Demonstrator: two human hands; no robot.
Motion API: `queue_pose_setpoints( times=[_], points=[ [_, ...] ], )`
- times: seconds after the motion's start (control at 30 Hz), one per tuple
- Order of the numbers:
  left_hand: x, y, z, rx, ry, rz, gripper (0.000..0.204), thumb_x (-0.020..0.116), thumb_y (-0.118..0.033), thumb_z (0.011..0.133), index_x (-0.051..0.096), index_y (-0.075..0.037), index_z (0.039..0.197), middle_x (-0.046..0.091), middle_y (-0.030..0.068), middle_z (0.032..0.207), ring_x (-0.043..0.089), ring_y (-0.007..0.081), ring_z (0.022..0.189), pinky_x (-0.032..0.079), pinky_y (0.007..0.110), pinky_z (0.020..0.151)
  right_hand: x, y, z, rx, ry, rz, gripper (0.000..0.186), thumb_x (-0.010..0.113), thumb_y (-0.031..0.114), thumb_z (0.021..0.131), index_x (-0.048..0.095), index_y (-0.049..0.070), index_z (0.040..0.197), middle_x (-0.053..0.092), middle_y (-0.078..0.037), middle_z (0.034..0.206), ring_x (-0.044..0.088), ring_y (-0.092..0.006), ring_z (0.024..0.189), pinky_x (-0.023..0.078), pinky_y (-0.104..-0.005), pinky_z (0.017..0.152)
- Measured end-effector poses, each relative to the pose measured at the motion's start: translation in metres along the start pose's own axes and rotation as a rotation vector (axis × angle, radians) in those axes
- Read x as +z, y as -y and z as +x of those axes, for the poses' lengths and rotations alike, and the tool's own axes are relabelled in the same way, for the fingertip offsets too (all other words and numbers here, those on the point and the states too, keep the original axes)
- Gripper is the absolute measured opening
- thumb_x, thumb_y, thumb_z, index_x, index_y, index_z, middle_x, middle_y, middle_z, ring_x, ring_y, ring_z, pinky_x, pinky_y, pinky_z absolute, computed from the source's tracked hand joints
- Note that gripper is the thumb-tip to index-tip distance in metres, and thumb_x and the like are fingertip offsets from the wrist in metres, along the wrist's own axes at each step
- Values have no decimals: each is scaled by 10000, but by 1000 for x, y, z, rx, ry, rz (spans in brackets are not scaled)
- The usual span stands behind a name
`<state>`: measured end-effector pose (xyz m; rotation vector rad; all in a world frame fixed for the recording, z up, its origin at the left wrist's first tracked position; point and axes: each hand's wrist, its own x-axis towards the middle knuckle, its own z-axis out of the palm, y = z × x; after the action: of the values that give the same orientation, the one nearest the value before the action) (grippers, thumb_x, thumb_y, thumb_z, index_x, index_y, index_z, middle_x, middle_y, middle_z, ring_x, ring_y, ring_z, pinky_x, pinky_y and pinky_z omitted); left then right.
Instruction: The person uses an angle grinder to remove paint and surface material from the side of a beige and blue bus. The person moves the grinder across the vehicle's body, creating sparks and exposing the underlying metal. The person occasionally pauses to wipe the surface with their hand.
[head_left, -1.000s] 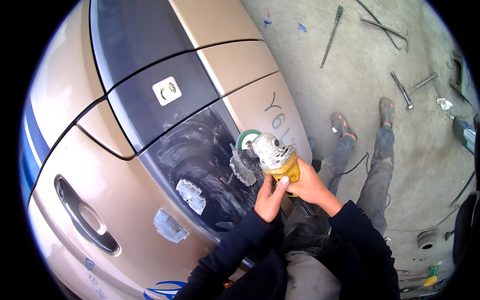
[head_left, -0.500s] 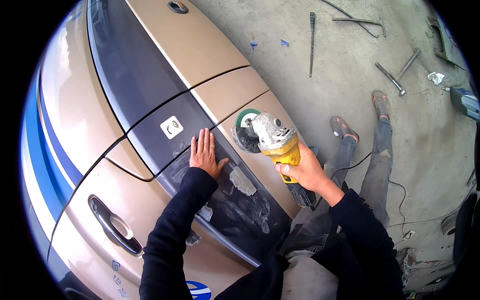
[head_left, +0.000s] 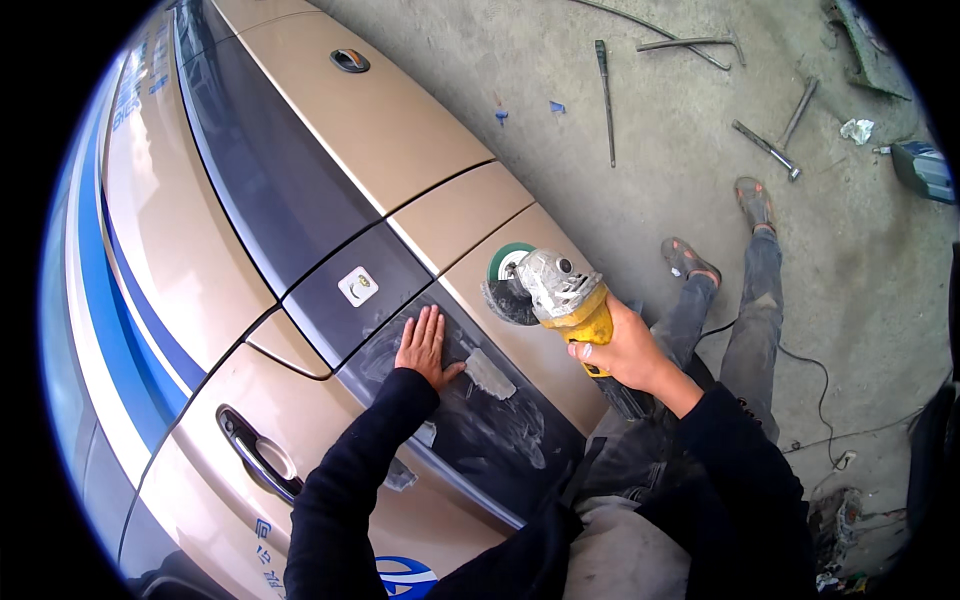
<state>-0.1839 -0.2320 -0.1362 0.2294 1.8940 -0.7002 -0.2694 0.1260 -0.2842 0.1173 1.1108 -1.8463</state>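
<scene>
on the tan body of the car (head_left: 410, 140), below the door handle (head_left: 243, 448): a row of blue characters (head_left: 263, 554). nearby, at the lower edge of view: a round blue-and-white emblem (head_left: 405, 577), partly cut off. on the dark band (head_left: 280, 165): a white square sticker (head_left: 357, 287) with a small picture. toward the top left, on the car: more blue lettering (head_left: 128, 100), too small to read.

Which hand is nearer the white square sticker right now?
Left. The left hand rests on the scuffed dark panel, just below and right of the sticker in view; the right hand is farther right, gripping the angle grinder.
</scene>
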Motion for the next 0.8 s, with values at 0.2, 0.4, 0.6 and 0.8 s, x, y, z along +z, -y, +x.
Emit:
queue_pose_setpoints(
  times=[0.2,0.4,0.6,0.8],
  points=[
    [-11,-4,20,-160,-15,19,1042,507,-708,910,252,45,1584,197,196,1680,120,326,1577,87,473,1274,-3,-3,-2,8,26,20,595,801,245,809,531,5,1282,711,-169,1083,694,-325,1023,525,-400,910],
    [-2,-31,7,-90,35,18,1077,483,-747,901,257,63,1574,184,218,1677,108,328,1579,77,471,1276,-7,3,-12,56,69,-9,601,803,239,804,535,11,1291,703,-161,1116,687,-320,1044,522,-397,919],
    [2,-56,-13,-2,94,-30,1091,462,-763,903,252,74,1571,181,227,1674,97,335,1579,72,471,1275,-15,-5,-19,40,43,-45,604,807,246,801,537,13,1289,701,-164,1111,686,-326,1045,524,-406,914],
    [6,-73,-46,140,100,-60,1077,451,-768,907,270,60,1571,203,207,1675,124,328,1575,84,467,1273,-21,3,-21,16,38,8,606,807,218,803,533,11,1302,695,-163,1130,678,-312,1056,518,-397,925]
  ],
)
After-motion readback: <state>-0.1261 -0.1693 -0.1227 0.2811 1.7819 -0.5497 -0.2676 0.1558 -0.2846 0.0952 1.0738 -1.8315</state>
